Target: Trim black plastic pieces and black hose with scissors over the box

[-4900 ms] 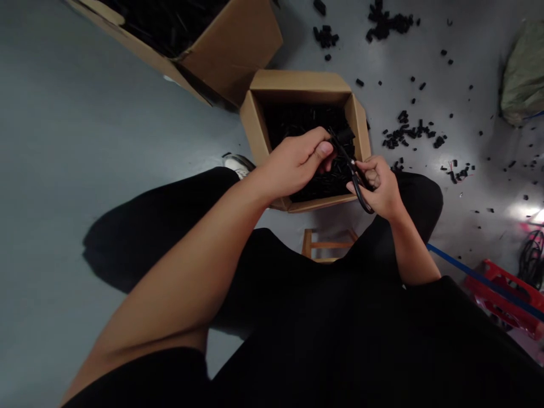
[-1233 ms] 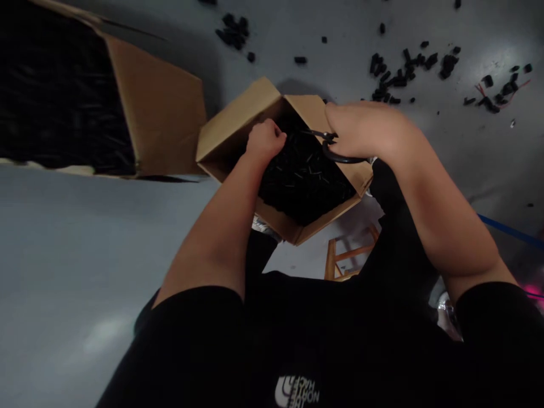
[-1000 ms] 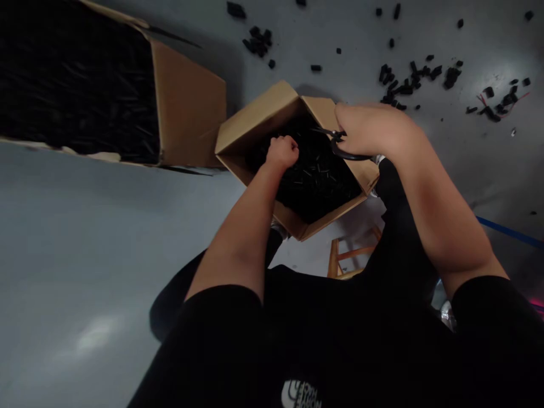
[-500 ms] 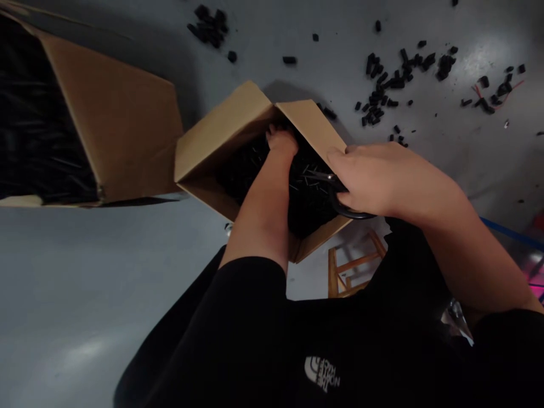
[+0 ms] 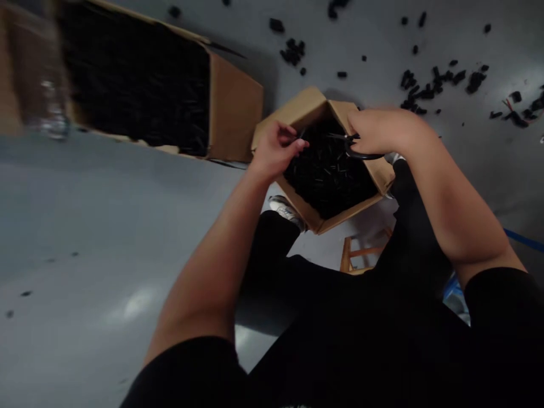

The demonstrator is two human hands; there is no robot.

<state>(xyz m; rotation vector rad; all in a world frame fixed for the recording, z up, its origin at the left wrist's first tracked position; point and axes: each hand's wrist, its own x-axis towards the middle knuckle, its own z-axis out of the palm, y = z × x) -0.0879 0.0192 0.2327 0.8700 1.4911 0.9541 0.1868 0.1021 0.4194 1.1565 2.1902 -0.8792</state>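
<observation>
A small cardboard box (image 5: 295, 109) stands open between my feet, partly filled with short black pieces (image 5: 327, 175). Over its left rim is my left hand (image 5: 276, 150), with thumb and fingers pinched together; a small dark thing may be between them, too blurred to name. My right hand (image 5: 376, 131) is closed round the black handles of a pair of scissors (image 5: 361, 154) at the box's right side. The scissor blades point left over the black pieces.
A larger cardboard box (image 5: 236, 107), full of black pieces, stands to the left. Loose black pieces (image 5: 433, 85) lie scattered on the grey floor (image 5: 106, 226) beyond. Between my legs is part of a wooden stool (image 5: 346, 255). A shoe (image 5: 284, 208) stands beside the small box.
My left hand has come up out of the small box to its left rim, fingers pinched. The right hand still holds the scissors. The view has shifted left, showing more of the large box.
</observation>
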